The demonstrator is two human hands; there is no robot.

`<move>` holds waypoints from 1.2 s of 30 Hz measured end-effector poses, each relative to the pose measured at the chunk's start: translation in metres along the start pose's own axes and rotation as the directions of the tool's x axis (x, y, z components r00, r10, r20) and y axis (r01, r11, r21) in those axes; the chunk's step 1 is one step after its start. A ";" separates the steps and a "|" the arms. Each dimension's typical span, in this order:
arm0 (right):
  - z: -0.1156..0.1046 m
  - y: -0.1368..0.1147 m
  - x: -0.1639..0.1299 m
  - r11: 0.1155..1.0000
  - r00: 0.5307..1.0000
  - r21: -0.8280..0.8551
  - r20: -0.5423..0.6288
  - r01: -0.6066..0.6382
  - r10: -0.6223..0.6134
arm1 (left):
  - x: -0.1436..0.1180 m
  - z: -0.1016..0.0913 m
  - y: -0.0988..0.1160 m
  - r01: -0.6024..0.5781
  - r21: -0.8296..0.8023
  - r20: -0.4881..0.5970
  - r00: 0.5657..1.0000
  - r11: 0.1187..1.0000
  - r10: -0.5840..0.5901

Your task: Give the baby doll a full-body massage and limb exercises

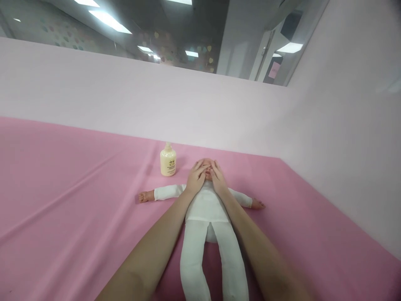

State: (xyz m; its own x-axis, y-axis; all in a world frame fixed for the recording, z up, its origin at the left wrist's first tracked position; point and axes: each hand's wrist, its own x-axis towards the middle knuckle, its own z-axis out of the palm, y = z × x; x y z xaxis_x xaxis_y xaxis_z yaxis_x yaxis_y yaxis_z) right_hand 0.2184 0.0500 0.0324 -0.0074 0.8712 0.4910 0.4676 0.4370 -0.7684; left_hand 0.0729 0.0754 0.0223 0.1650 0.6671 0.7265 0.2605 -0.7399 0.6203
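Observation:
A baby doll [206, 205] with a white cloth body lies on its back, arms spread out and legs toward me. My left hand [196, 177] rests on the left side of the doll's head, fingers stretched over the cheek and eye area. On the other side my right hand [219, 177] lies flat in the same manner, fingers extended. Between the two hands the doll's mouth and forehead show; the rest of its head is covered. Neither hand is closed around anything.
A pale yellow pump bottle [168, 161] stands left of the doll's head. Under everything is a pink cover [78, 200] with some creases. A white wall [125, 96] rises behind and at the right, with a glass window [188, 33] above it.

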 end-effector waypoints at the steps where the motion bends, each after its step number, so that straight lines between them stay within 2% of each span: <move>1: 0.000 0.002 0.000 1.000 1.000 -0.002 -0.007 -0.021 0.021 | 0.001 0.000 0.000 0.008 0.002 -0.007 1.000 1.000 -0.008; 6: 0.001 0.007 0.002 0.985 0.984 -0.013 -0.034 -0.173 0.172 | 0.001 0.000 0.000 0.056 0.020 -0.035 0.998 0.998 -0.055; 10: 0.001 0.004 0.001 0.973 0.972 -0.024 -0.046 -0.230 0.229 | 0.001 0.001 -0.003 0.070 0.001 -0.055 0.996 0.998 -0.069; 17: -0.001 0.000 0.001 1.000 1.000 -0.005 0.007 -0.017 0.017 | -0.001 0.003 -0.012 0.121 -0.052 -0.031 0.992 0.991 -0.123; 25: -0.001 0.001 0.002 0.999 0.999 0.006 0.003 -0.052 0.052 | -0.001 0.005 -0.018 0.180 -0.065 -0.049 0.982 0.982 -0.183; 28: 0.001 0.001 0.000 0.997 0.997 0.051 -0.057 -0.053 0.056 | -0.002 0.005 -0.018 0.154 -0.046 -0.047 0.987 0.987 -0.156; 31: 0.002 0.000 -0.004 0.996 0.979 0.078 -0.195 -0.036 0.051 | -0.002 0.005 -0.018 0.131 -0.030 -0.058 0.989 0.991 -0.133; 33: 0.001 -0.002 -0.006 0.999 0.962 0.045 -0.272 -0.010 0.022 | -0.002 0.005 -0.017 0.124 -0.025 -0.065 0.990 0.992 -0.125; 36: -0.002 -0.006 -0.008 1.000 0.945 -0.012 -0.327 0.028 -0.031 | -0.002 0.005 -0.016 0.117 -0.020 -0.067 0.991 0.993 -0.118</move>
State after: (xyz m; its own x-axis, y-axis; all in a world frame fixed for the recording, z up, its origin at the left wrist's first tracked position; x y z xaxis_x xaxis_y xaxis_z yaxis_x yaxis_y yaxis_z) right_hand 0.2170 0.0403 0.0342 0.2676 0.7362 0.6216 0.4780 0.4588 -0.7490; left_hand 0.0730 0.0861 0.0096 0.0690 0.7428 0.6660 0.2588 -0.6581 0.7071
